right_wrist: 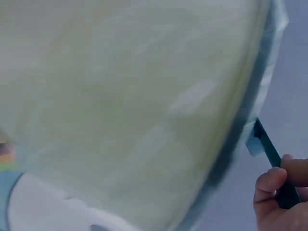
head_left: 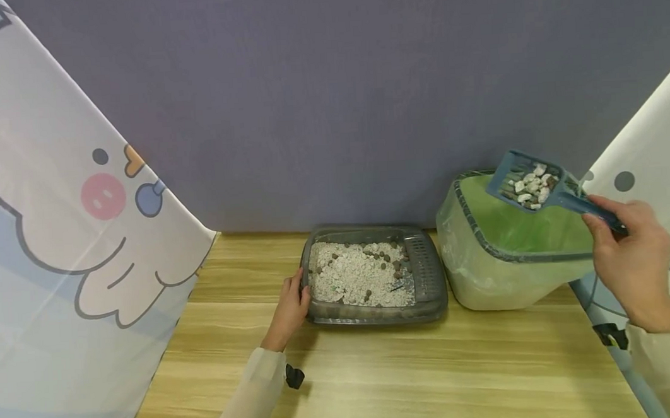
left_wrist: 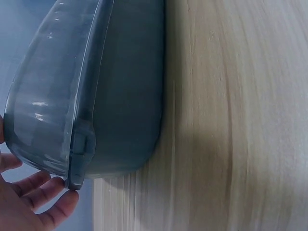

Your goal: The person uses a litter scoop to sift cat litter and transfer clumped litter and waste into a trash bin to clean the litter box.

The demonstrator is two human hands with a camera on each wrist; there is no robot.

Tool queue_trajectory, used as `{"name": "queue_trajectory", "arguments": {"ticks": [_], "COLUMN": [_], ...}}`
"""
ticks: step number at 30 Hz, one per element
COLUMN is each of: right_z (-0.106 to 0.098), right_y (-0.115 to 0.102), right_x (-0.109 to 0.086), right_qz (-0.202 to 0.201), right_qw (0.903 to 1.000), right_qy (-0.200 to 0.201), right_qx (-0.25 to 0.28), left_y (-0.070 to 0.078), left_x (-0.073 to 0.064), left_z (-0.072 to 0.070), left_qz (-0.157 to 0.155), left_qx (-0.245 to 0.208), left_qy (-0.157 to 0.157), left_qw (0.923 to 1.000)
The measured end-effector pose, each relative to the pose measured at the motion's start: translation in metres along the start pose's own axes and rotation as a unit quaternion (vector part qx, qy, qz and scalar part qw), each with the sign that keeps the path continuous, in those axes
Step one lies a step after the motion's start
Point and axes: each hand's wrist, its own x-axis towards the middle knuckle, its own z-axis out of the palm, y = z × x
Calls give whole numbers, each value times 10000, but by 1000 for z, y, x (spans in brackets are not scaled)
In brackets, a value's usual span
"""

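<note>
My right hand (head_left: pixel 633 256) grips the handle of a blue slotted litter scoop (head_left: pixel 570 202). White and grey-brown clumps (head_left: pixel 533 186) lie in its head, above the open top of a lined bin (head_left: pixel 504 282). In the right wrist view the bin wall hides most of the scoop. My left hand (head_left: pixel 289 306) rests its fingertips against the left rim of a dark grey litter box (head_left: pixel 375 315). Inside the box is pale litter (head_left: pixel 349 271) with several brown lumps (head_left: pixel 380 256). In the left wrist view, the fingers (left_wrist: pixel 36 197) look extended against the box edge.
The box and bin stand side by side on a wood-grain table (head_left: pixel 377 371). Behind them rises a grey-purple backdrop (head_left: pixel 335 108). Printed cartoon sheets (head_left: pixel 44 186) flank the left and right sides.
</note>
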Motion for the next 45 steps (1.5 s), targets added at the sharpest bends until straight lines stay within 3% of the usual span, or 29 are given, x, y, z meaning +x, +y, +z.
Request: {"name": "queue_trajectory", "arguments": {"ticks": [4, 7, 12, 16, 22, 26, 34, 41, 45], "right_z": [3, 4, 3, 0, -2, -3, 10, 49, 78], "right_y": [18, 25, 28, 27, 23, 12, -42, -79, -88], "right_x": [0, 1, 2, 3, 4, -3, -43, -92, -116], "right_qz": [119, 164, -44, -267, -165, -171, -719, -587, -257], "right_qw": [9980, 9974, 9997, 9939, 9898, 9908, 9799, 9647, 9718], "right_qy": [-558, -610, 246, 1002, 1304, 1228, 734, 114, -490], "right_qx": [-286, -337, 8, 378, 541, 538, 1709, 2566, 2291], "left_y": [-2, -5, -7, -6, -7, -5, 0, -1, -3], "left_x": [-2, -3, -3, -3, -2, -1, 0, 0, 1], "left_z": [-3, -4, -5, -6, -5, -5, -3, -3, -3], "left_qz": [-106, -165, -205, -169, -68, -84, -24, -37, -112], "left_qx": [-9, -18, -27, -19, 10, 8, -51, -88, -164], "left_qy": [-48, -105, -138, -78, -22, -44, -97, -92, -183], "left_qw": [9999, 9998, 9997, 9998, 10000, 10000, 9999, 9999, 9996]}}
